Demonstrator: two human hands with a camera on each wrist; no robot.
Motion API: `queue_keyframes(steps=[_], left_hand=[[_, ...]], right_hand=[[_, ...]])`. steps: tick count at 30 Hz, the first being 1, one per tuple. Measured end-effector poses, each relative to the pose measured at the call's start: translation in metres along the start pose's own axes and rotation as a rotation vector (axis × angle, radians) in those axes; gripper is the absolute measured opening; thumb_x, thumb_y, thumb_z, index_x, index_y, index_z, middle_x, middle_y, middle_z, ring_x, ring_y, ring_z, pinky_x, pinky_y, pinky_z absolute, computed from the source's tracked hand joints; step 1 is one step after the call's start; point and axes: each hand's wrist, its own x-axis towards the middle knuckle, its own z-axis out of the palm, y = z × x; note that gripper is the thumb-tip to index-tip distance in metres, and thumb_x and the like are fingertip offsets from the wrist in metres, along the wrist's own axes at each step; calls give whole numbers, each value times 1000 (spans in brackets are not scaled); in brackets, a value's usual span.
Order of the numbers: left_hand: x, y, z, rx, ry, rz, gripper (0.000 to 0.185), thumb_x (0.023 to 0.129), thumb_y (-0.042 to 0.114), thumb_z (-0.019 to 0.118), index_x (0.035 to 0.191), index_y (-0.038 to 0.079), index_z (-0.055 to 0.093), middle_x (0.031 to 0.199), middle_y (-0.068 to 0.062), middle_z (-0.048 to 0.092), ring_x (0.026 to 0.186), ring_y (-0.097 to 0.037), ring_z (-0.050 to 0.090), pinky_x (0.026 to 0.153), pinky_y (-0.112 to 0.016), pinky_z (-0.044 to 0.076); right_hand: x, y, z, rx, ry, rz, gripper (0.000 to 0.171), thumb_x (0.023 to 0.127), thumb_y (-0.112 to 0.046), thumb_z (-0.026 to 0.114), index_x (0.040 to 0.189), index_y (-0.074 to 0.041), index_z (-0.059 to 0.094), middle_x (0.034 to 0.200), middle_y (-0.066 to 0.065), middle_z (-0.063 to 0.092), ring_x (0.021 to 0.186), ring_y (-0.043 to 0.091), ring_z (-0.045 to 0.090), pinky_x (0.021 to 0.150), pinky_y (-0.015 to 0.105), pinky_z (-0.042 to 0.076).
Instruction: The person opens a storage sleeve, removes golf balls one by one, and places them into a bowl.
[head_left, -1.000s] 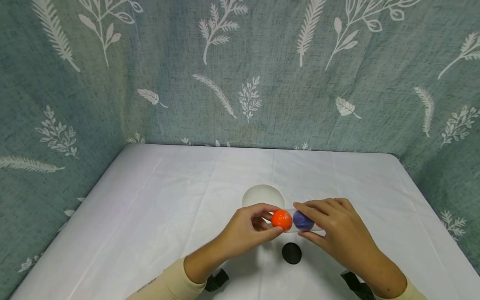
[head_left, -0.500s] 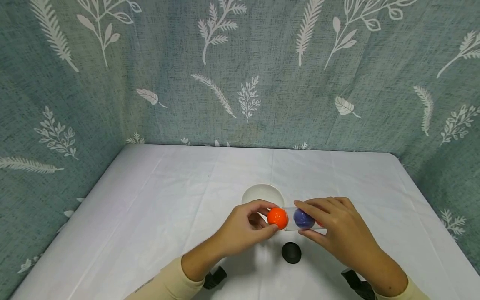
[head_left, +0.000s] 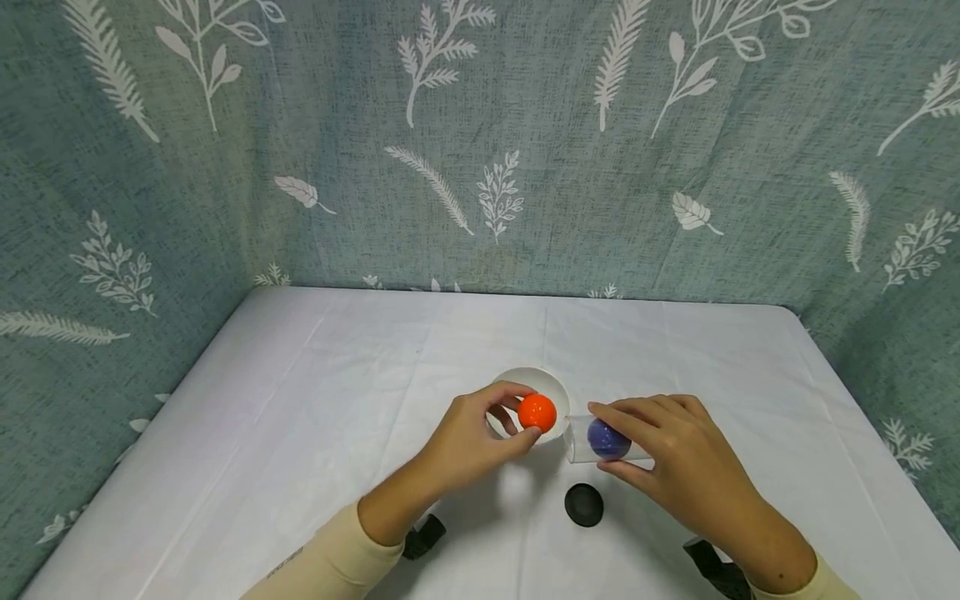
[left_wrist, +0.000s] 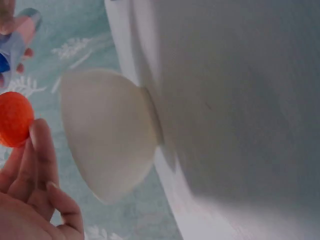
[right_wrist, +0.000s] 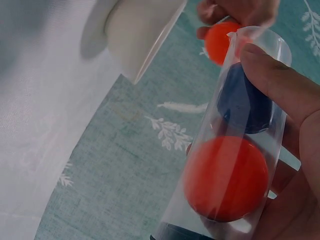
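My left hand (head_left: 480,433) pinches a glossy orange ball (head_left: 537,413) between thumb and fingers, over the white bowl (head_left: 553,385). To its right, my right hand (head_left: 675,467) grips a clear plastic tube (head_left: 577,442) lying sideways, its uncapped end facing left. A blue ball (head_left: 608,439) sits inside near that end. In the right wrist view a red ball (right_wrist: 226,178) is deeper in the tube, with a dark cap (right_wrist: 182,232) at the far end. The fingers hide much of the tube in the head view.
A round black lid (head_left: 583,505) lies on the white-covered table (head_left: 337,400), nearer the body than the tube. Black wrist straps (head_left: 423,537) show below the hands. A green leaf-patterned cloth (head_left: 480,208) hangs behind and at the sides.
My left hand has drawn the orange ball left and away from the tube's mouth, then up over the bowl. My right hand, with the tube, has stayed nearly in place.
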Motion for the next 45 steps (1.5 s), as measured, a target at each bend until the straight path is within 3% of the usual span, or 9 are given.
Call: queue_keyframes(steps=[4, 7, 12, 19, 31, 37, 45], left_hand=[[7, -5, 0, 125, 55, 64, 35, 82, 21, 80, 115, 21, 69, 93, 7, 72, 80, -14, 66, 62, -24, 52], [14, -7, 1, 256, 76, 104, 34, 81, 25, 80, 114, 20, 71, 91, 8, 73, 80, -12, 66, 79, -30, 47], [23, -9, 2, 391, 21, 127, 37, 81, 32, 80, 115, 20, 71, 91, 9, 74, 80, -11, 65, 84, -38, 36], [34, -11, -2, 432, -57, 107, 38, 82, 32, 81, 116, 19, 70, 91, 10, 73, 82, -9, 63, 83, -37, 32], [42, -18, 1, 496, -118, 67, 38, 83, 34, 81, 117, 20, 69, 93, 11, 73, 93, -9, 66, 99, -47, 33], [45, -21, 3, 507, -187, 68, 37, 83, 33, 81, 116, 19, 70, 95, 10, 73, 93, -8, 67, 105, -52, 32], [46, -19, 6, 525, -322, 75, 38, 83, 32, 81, 117, 17, 70, 96, 10, 73, 94, -7, 66, 90, -42, 36]], right_hand=[[0, 1, -2, -5, -9, 12, 71, 60, -34, 95, 126, -22, 70, 107, 2, 74, 95, 20, 67, 85, 43, 48], [0, 1, -4, -12, -15, 20, 71, 61, -35, 95, 126, -22, 70, 107, 2, 74, 96, 21, 67, 86, 44, 48], [0, 2, -6, -11, -9, 26, 71, 61, -34, 95, 126, -22, 70, 108, 2, 74, 95, 21, 67, 86, 44, 49], [1, 0, -4, 3, -14, 32, 70, 62, -35, 94, 126, -22, 70, 108, 1, 74, 95, 20, 68, 87, 45, 49], [0, 1, -3, -1, -27, 33, 70, 62, -35, 94, 126, -23, 70, 107, 0, 74, 94, 19, 67, 87, 45, 49], [1, 1, -3, 0, -32, 27, 70, 61, -35, 95, 126, -24, 70, 107, 0, 74, 95, 19, 67, 88, 44, 46], [0, -1, -3, -5, -43, 40, 70, 60, -35, 95, 125, -23, 71, 108, 1, 74, 94, 20, 68, 90, 46, 44]])
